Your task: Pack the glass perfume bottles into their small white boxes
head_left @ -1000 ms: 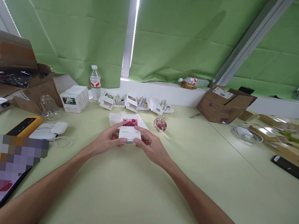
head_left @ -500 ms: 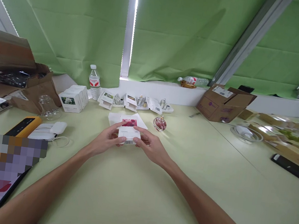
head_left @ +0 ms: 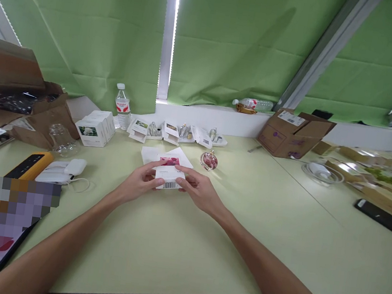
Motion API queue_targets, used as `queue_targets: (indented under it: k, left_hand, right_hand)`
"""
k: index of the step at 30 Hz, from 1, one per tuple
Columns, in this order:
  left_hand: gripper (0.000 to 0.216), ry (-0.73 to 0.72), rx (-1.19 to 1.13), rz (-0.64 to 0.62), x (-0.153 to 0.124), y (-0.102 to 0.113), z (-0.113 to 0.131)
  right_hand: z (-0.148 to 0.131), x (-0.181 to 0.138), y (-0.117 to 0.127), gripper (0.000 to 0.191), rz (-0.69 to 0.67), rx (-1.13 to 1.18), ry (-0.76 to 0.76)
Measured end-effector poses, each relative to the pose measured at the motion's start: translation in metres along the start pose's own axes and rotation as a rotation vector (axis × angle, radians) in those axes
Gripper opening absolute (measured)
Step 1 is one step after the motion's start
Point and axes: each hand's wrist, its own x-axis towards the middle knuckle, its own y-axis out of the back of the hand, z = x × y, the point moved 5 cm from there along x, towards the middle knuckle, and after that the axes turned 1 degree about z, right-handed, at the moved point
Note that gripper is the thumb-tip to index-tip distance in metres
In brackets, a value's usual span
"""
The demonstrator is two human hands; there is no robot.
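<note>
A small white cardboard box [head_left: 170, 175] with a pink flower picture and a barcode is held up just over the table. My left hand [head_left: 139, 181] grips its left side, thumb near the barcode edge. My right hand [head_left: 198, 188] grips the right side, thumb on the front. Behind the box lies a white sheet [head_left: 182, 157], partly hidden by it. A round glass bottle [head_left: 209, 160] with dark red contents and a gold-coloured top stands to the right of the sheet.
Opened white boxes [head_left: 172, 133] with small glass bottles line the back. White boxes [head_left: 95, 129], a water bottle [head_left: 122, 107] and a clear jar [head_left: 62, 140] stand left. A brown carton [head_left: 287, 134] sits back right. A yellow-and-black device [head_left: 30, 164] lies at left.
The box has tipped slightly, so more of its barcode side shows. My right thumb has shifted a little up its front. The view has moved slightly.
</note>
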Motion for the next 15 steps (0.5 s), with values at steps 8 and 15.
queue_targets:
  k: [8,15]
  left_hand:
    - [0.063,-0.016,0.028,0.031,0.0009,0.0005,-0.0037]
    - [0.059,-0.024,0.027,0.054,0.0002,-0.0001,-0.0018]
  right_hand:
    - [0.0013,-0.0006,-0.0015,0.055,-0.005,0.021,-0.002]
    - [0.0034,-0.0008,-0.0004,0.054,0.019,0.014,-0.003]
